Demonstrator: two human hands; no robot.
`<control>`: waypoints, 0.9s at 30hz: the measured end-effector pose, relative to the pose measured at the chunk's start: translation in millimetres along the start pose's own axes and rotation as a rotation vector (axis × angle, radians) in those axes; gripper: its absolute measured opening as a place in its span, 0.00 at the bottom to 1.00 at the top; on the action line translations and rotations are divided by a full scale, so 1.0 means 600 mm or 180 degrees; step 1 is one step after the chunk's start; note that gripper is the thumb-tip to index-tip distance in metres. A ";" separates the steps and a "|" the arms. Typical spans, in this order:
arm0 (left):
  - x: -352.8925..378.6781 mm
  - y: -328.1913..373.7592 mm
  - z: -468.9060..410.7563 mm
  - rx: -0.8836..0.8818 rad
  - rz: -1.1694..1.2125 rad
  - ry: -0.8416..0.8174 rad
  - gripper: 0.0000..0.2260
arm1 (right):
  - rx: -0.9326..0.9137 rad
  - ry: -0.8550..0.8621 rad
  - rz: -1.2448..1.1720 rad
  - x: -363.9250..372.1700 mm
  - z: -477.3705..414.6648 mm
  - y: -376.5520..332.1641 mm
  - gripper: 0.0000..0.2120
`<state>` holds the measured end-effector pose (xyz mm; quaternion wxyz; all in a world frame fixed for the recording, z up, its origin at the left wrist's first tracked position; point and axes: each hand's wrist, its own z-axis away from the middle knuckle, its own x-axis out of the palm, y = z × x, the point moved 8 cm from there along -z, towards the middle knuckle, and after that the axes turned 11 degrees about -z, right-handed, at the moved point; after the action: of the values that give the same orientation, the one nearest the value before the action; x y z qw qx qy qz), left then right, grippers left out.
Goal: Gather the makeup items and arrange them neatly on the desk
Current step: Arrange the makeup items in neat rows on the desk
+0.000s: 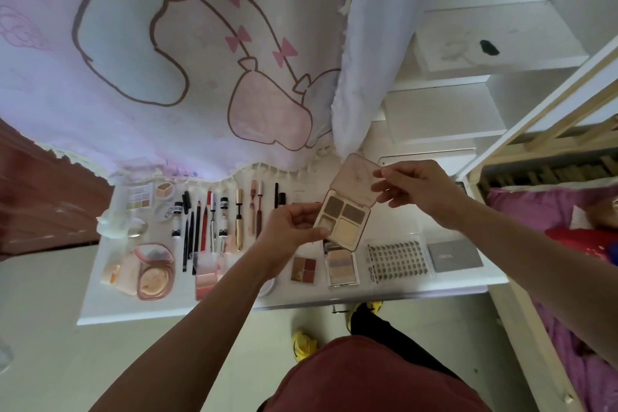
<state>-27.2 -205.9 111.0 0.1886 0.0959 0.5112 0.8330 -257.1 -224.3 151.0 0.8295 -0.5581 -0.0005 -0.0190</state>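
Above the white desk point(174, 308), held up in both hands: an open four-pan palette point(344, 221), two grey-brown squares over two pale cream ones, in a glossy rose-beige case. Left hand point(294, 227), grip closed on the base's near left corner; right hand point(418, 191), fingertips pinched on the translucent hinged lid. Below on the desk, a small red-brown quad point(303, 269), a striped highlighter compact point(342, 267), a clear lash tray point(398, 259), a grey card point(454, 256). Farther left, slim pencils and tubes point(214, 217) in a row, a round pink powder compact point(154, 273).
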 end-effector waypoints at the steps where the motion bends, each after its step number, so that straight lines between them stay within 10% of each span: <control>1: 0.004 -0.003 -0.010 -0.0023 -0.0005 0.0010 0.20 | 0.0012 0.0028 -0.0010 -0.006 -0.008 0.005 0.09; 16: 0.054 -0.059 -0.200 -0.0875 -0.0757 0.0125 0.18 | -0.0910 -0.0168 0.1899 -0.016 -0.159 0.012 0.09; 27: 0.015 -0.100 -0.203 -0.1202 -0.1367 0.0781 0.06 | -0.0515 -0.0429 0.2462 0.003 -0.203 0.128 0.12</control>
<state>-65.4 -277.2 1.7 0.3117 -0.1522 0.3749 0.8597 -255.3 -308.2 34.2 0.7270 -0.5807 0.1567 0.3314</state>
